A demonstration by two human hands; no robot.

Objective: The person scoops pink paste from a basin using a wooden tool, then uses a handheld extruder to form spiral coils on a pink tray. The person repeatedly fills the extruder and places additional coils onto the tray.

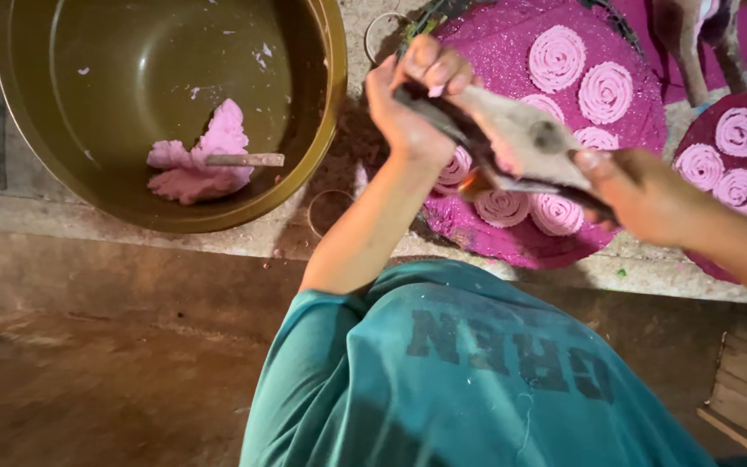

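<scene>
While hovering over round magenta mat [512, 43], gripping cloth piping bag [525, 138] in both hands. Left hand [412, 95] pinching twisted top end, fingers [434, 65] clamped shut on it; right hand [641, 195] closing round lower end, near nozzle. Bag looking soft, limp, pliant, likely greasy with paste; best holding at twist and close behind nozzle. Pink spiral coils [557, 59] lying in rows on mat. Resting beside it on rough stone counter [218, 240]: brass basin [166, 112] holding pink dough [196, 160] and stick [244, 159]. Dim, earthen floor below.
</scene>
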